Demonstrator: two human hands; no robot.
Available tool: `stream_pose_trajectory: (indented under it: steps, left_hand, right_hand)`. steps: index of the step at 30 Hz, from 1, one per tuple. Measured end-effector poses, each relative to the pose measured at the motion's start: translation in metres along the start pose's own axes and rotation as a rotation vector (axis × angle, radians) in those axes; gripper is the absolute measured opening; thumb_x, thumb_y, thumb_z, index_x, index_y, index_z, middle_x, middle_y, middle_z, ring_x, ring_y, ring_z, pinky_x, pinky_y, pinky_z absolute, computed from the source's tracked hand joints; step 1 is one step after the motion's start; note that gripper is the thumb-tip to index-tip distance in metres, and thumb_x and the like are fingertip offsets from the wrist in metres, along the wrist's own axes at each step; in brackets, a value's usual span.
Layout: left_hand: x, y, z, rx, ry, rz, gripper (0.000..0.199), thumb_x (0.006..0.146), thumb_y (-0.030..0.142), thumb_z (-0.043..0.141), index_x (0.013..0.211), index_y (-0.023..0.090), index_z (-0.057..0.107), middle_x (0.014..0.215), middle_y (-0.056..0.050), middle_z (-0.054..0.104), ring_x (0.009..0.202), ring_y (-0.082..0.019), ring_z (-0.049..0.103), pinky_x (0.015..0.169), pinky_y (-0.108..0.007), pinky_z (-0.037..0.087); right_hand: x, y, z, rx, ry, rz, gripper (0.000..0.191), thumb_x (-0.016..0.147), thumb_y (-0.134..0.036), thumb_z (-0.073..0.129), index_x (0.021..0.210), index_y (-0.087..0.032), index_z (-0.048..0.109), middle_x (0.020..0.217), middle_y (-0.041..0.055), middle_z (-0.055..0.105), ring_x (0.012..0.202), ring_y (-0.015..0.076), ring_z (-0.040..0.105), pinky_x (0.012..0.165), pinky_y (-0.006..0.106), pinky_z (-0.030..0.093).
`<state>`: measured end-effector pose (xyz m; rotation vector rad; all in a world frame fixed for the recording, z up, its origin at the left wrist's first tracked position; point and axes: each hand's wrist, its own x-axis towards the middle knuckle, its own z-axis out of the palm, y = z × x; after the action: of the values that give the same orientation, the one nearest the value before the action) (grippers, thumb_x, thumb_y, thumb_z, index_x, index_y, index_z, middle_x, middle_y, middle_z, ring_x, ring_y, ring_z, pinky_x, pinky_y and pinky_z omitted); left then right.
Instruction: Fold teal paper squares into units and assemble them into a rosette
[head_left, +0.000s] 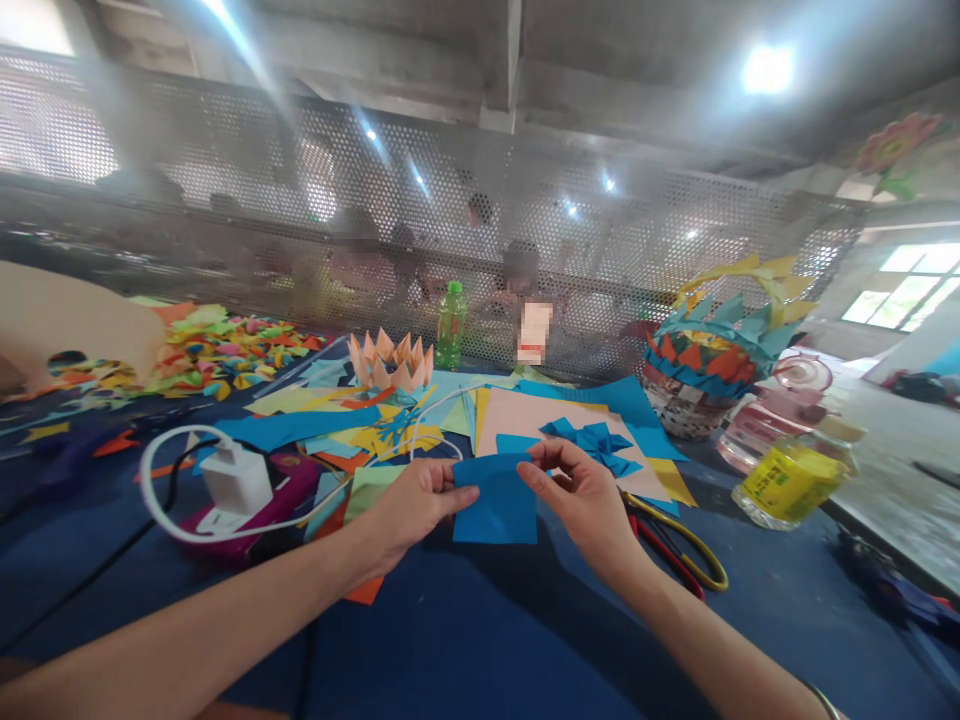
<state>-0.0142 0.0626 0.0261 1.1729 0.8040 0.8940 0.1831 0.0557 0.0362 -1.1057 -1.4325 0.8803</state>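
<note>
A small blue paper sheet (496,505) hangs upright between my two hands, above the dark blue table. My left hand (429,497) pinches its left edge between thumb and fingers. At the upper right corner, my right hand (574,490) grips the sheet with thumb and fingertips. Just behind the sheet, several folded blue paper pieces (596,442) rest on a pale pink sheet (517,410), which lies over yellow and blue paper. Scissors with yellow and red handles (705,560) lie beside my right wrist.
A purple power strip (292,490) with a white plug (238,478) and cables sits left. Behind are a peach paper crown (391,365), a green bottle (451,325) and scattered paper scraps (240,345). At right stand a decorated basket (686,385) and a yellow-labelled bottle (795,483).
</note>
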Motion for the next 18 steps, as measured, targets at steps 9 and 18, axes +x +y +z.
stream_pose_trajectory:
  steps: [9,18]
  left_hand:
    - [-0.0029,0.0022,0.0039,-0.013,0.007,-0.021,0.039,0.057,0.045,0.089,0.074,0.015,0.07,0.067,-0.003,0.071,0.062,-0.017,0.065,0.063,-0.027,0.051]
    - [-0.0026,0.0008,0.0027,-0.018,0.005,-0.015,0.035,0.058,0.041,0.089,0.072,0.015,0.07,0.068,-0.003,0.071,0.061,-0.016,0.064,0.064,-0.027,0.05]
  right_hand:
    - [-0.0025,0.0052,-0.0024,-0.234,0.081,-0.181,0.023,0.078,-0.039,0.071,0.07,-0.021,0.059,0.075,0.0005,0.061,0.061,0.0145,0.049,0.06,0.029,0.04]
    - [-0.002,0.0064,-0.0024,-0.331,0.086,-0.276,0.019,0.082,-0.037,0.068,0.073,-0.022,0.06,0.075,0.0007,0.062,0.062,0.0153,0.05,0.062,0.03,0.042]
